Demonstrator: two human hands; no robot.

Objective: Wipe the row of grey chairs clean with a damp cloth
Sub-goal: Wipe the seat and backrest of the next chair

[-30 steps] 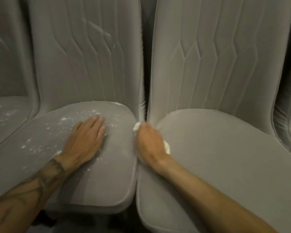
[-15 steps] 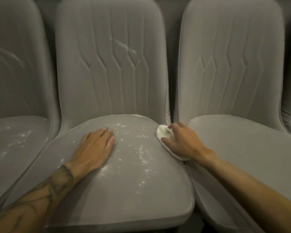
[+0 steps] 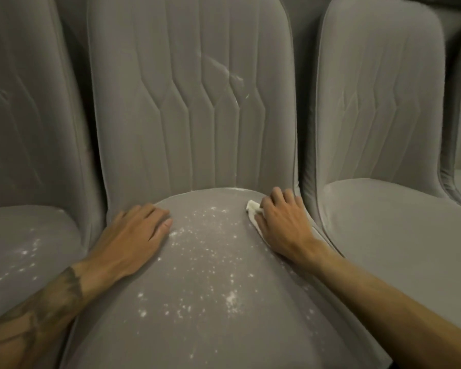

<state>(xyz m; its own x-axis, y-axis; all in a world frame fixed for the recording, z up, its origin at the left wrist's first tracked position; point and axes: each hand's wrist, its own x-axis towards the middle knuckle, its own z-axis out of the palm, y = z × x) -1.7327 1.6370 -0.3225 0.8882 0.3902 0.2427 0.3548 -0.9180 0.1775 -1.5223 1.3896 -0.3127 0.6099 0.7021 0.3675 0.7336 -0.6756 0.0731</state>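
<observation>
On the speckled seat [image 3: 210, 302], right hand [image 3: 282, 227] clutches the cloth [image 3: 252, 207] under its fingers [image 3: 267, 206]; left hand [image 3: 136, 233] flat.

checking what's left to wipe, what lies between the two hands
White specks on the grey seat between left hand and right hand gripping the cloth; head view.

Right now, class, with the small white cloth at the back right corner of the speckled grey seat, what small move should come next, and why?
Probably drag the small white cloth leftward under the right hand, across the middle grey upholstered seat. White specks lie scattered between the cloth and the flat left hand, while the right-hand grey seat looks clean.
</observation>
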